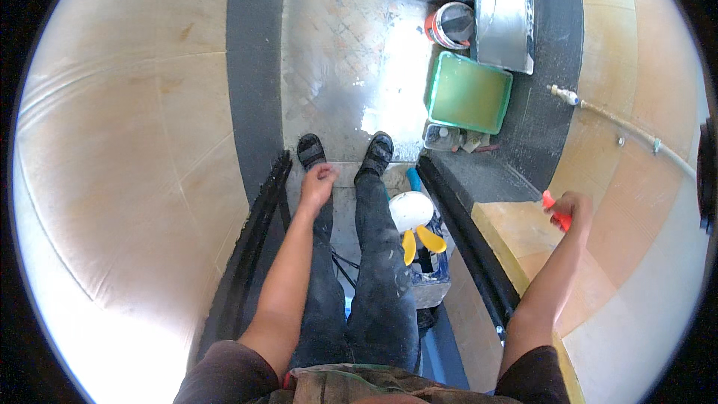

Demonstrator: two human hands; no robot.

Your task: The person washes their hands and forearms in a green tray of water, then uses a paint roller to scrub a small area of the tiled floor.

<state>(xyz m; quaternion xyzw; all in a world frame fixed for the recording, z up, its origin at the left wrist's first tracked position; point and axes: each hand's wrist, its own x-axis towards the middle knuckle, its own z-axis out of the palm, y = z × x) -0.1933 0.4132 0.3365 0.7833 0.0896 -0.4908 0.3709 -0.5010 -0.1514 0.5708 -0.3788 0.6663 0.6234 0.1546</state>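
My left hand (320, 185) hangs in front of my left leg, above the threshold, its fingers curled together with nothing visible in them. Off to the right, my right hand (573, 208) is closed around a bright red-orange piece (562, 221), which sticks out on both sides of the fingers. Its exact kind is hidden by the grip. The hand is over the tan tiled ledge (516, 228), near the wall. Whether it touches the tiles I cannot tell.
A green tub (471, 92) of murky liquid stands ahead, beside a red bucket (451, 26) and a grey tray (504, 26). A tap (565, 95) juts from the right wall. Dark frame posts (467, 243) flank me. A white round thing (410, 211) and yellow pieces (431, 239) lie by my right leg.
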